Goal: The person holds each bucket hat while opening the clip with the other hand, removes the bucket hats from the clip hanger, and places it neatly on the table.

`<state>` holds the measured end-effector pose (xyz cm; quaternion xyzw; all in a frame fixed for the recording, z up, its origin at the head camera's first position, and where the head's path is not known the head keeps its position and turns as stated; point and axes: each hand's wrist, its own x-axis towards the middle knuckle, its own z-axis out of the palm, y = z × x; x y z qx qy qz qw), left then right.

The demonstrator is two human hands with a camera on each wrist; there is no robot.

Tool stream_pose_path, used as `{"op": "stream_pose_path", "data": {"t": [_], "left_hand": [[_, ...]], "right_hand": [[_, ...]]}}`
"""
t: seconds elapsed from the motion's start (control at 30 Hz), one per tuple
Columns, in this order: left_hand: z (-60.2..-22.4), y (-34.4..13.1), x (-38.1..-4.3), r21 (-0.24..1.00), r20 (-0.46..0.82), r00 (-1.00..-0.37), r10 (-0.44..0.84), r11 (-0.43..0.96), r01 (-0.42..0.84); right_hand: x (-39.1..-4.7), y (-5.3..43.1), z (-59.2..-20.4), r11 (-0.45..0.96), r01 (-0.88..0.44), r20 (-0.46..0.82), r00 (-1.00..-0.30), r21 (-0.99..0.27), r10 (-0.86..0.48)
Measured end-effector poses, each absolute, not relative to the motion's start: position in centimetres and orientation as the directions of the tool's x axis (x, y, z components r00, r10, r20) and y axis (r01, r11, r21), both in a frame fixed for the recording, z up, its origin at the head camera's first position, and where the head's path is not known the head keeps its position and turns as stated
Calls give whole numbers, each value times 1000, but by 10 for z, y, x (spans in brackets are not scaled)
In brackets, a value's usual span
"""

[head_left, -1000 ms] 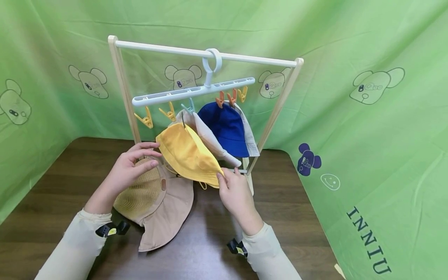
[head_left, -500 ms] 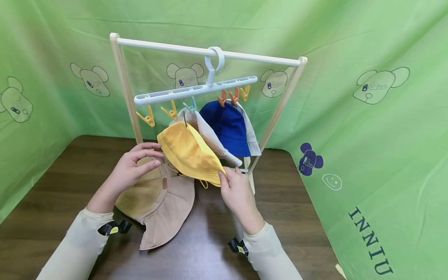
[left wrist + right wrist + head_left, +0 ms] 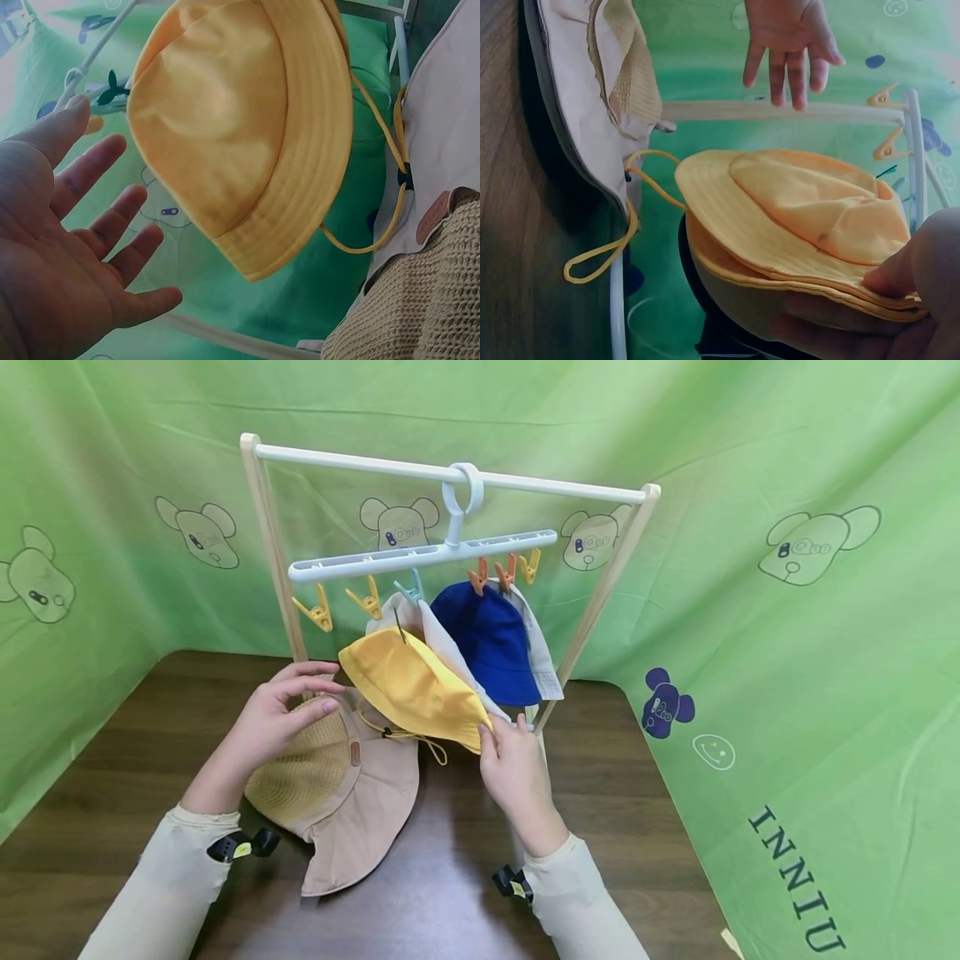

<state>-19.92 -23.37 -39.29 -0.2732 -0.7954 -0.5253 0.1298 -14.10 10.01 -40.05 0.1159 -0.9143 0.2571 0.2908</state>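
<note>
A yellow bucket hat with a thin yellow cord hangs in the air in front of the rack, its brim pinched at the right end by my right hand. In the right wrist view the thumb lies on top of the brim with fingers beneath. My left hand is beside the hat's left end, fingers spread and relaxed; the left wrist view shows a gap between them. A straw-and-beige sun hat lies on the table below. Behind the yellow hat, a white hat hangs from a teal clip.
A light blue clip hanger hangs from the white rod of a wooden rack. A blue hat and another pale hat hang at its right from orange clips. Yellow clips hang at the left. Green printed cloth surrounds the table.
My right hand has moved slightly right with the yellow hat, whose brim has risen a little. The cord below it shows more. My left hand stays almost where it was.
</note>
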Motion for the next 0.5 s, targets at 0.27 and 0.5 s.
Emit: {"op": "stream_pose_path", "data": {"t": [0.27,0.5], "left_hand": [[-389,-244,-198,749,511,-815,273,322,578],[-385,-248,-199,750,506,-823,258,339,568]], "right_hand": [[-141,96,-409,875,-383,660,-744,-298,-101],[-139,91,-416,908,-373,698,-702,-189,-143]]}}
